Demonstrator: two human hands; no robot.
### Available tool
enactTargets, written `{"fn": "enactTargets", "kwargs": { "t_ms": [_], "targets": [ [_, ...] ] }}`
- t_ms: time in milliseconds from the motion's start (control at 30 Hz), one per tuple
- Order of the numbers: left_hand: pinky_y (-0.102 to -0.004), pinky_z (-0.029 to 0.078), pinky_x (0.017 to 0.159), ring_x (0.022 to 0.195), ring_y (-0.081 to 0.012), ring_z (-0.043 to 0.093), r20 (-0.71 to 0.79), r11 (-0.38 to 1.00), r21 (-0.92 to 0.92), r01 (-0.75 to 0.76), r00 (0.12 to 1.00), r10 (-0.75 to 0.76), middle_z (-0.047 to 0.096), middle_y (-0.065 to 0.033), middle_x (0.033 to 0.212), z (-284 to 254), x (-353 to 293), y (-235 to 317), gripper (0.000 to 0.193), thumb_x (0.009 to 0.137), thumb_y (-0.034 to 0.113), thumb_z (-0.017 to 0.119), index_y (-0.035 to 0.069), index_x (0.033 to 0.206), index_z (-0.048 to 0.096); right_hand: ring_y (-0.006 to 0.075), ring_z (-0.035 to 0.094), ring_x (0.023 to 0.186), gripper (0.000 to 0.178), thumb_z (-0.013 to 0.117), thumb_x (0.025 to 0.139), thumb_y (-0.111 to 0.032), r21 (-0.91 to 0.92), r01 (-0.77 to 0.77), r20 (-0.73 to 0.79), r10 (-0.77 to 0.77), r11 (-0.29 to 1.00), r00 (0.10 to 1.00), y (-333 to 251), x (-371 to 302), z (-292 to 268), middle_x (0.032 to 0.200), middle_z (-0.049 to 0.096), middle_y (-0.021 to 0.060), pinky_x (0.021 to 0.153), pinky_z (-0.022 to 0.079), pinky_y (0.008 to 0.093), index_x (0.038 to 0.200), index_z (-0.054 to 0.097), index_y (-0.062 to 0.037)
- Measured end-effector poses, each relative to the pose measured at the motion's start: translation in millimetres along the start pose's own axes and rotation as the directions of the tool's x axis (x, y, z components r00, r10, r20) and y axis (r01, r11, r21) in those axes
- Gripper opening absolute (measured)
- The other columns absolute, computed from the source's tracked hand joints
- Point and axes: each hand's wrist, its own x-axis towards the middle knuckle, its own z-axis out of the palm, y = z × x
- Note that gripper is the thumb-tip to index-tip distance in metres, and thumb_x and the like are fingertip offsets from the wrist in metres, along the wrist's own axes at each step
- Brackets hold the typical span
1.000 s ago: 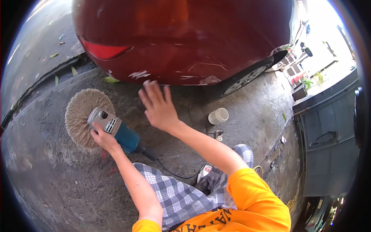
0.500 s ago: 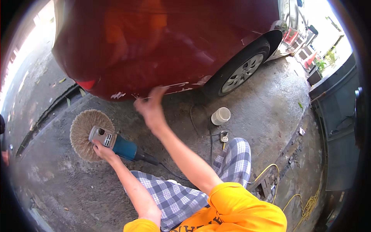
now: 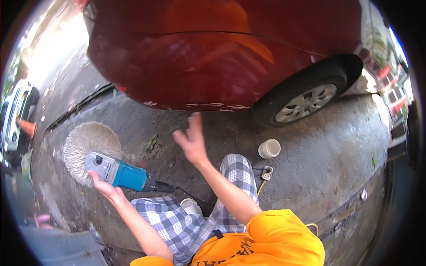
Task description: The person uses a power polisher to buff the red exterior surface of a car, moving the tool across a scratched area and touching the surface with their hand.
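My left hand [image 3: 106, 187] grips the grey front housing of a teal electric polisher [image 3: 129, 176], with fingers partly hidden behind it. The polisher's round, fluffy wool pad [image 3: 88, 148] faces away to the left, and its dark cord runs off past my knees. In front of the car's lower edge, my right hand [image 3: 193, 144] is raised with its fingers apart and nothing in it. The dark red car [image 3: 177, 75] shows white scuffs [image 3: 213, 105] along its bottom edge, just beyond my right fingertips.
A car wheel [image 3: 306, 102] stands right of the scuffs. On the concrete are a white cup-like container [image 3: 269, 149] and an outlet block [image 3: 266, 173] on a yellow cord, both beside my right knee. Far left are an orange cone [image 3: 28, 127] and a white vehicle [image 3: 18, 111].
My right hand has drawn back from the scuffed edge, its fingers now spread upward. The view has shifted, and my left hand still holds the polisher, now more level.
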Motion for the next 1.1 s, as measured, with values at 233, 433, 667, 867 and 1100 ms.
{"fn": "enactTargets", "kwargs": {
  "t_ms": [233, 433, 667, 867, 1100],
  "targets": [
    [-0.0443, 0.045, 0.103, 0.121, -0.0310, 0.056, -0.078, 0.984, -0.156, -0.082, 0.994, 0.071, 0.053, -0.0161, 0.136, -17, -52, 89, 0.065, 0.100, 0.050, 0.044, -0.001, 0.141, 0.043, 0.0362, -0.009, 0.149, 0.094, 0.063, 0.092, -0.040, -0.584, 0.217, 0.017, -0.256, 0.782, 0.967, 15, 22, 27, 0.159, -0.012, 0.0270, 0.120, 0.001, 0.0433, 0.155, 0.003, -0.0039],
    [-0.0438, 0.045, 0.103, 0.122, -0.0299, 0.055, -0.152, 0.958, -0.258, -0.123, 0.985, 0.086, 0.055, -0.0153, 0.135, -23, -20, 80, 0.062, 0.099, 0.049, 0.047, 0.000, 0.137, 0.048, 0.0426, -0.008, 0.148, 0.104, 0.070, 0.086, -0.029, -0.625, 0.372, 0.106, -0.397, 0.686, 0.912, 50, 25, 94, 0.158, -0.016, 0.0277, 0.119, 0.005, 0.0487, 0.154, -0.005, -0.0038],
    [-0.0450, 0.041, 0.106, 0.130, -0.0335, 0.048, -0.146, 0.975, -0.221, 0.031, 0.987, -0.064, 0.043, -0.0194, 0.145, -50, 33, 19, 0.067, 0.101, 0.049, 0.041, -0.002, 0.145, 0.037, 0.0501, 0.005, 0.145, 0.097, 0.071, 0.082, -0.023, -0.826, 0.446, 0.322, -0.361, 0.345, 0.875, 40, 19, 148, 0.155, -0.002, 0.0366, 0.116, 0.012, 0.0545, 0.148, 0.009, 0.0102],
    [-0.0427, 0.040, 0.106, 0.127, -0.0308, 0.049, 0.025, 0.997, -0.057, 0.046, 0.999, -0.045, 0.047, -0.0190, 0.138, -20, 29, -13, 0.060, 0.103, 0.042, 0.042, -0.005, 0.141, 0.040, 0.0514, 0.011, 0.143, 0.096, 0.070, 0.082, -0.022, -0.859, 0.349, 0.281, -0.224, 0.376, 0.933, 41, -20, 146, 0.154, -0.001, 0.0383, 0.116, 0.015, 0.0523, 0.149, 0.010, 0.0110],
    [-0.0388, 0.049, 0.095, 0.115, -0.0280, 0.058, 0.347, 0.984, -0.079, 0.162, 0.929, -0.126, 0.056, -0.0181, 0.128, 12, 33, -41, 0.059, 0.104, 0.042, 0.039, -0.007, 0.135, 0.045, 0.0513, 0.001, 0.145, 0.099, 0.072, 0.079, -0.022, -0.834, 0.240, -0.243, -0.721, 0.497, 0.649, 0, -15, 101, 0.154, -0.009, 0.0380, 0.118, 0.007, 0.0550, 0.149, 0.009, 0.0104]
  ]
}}
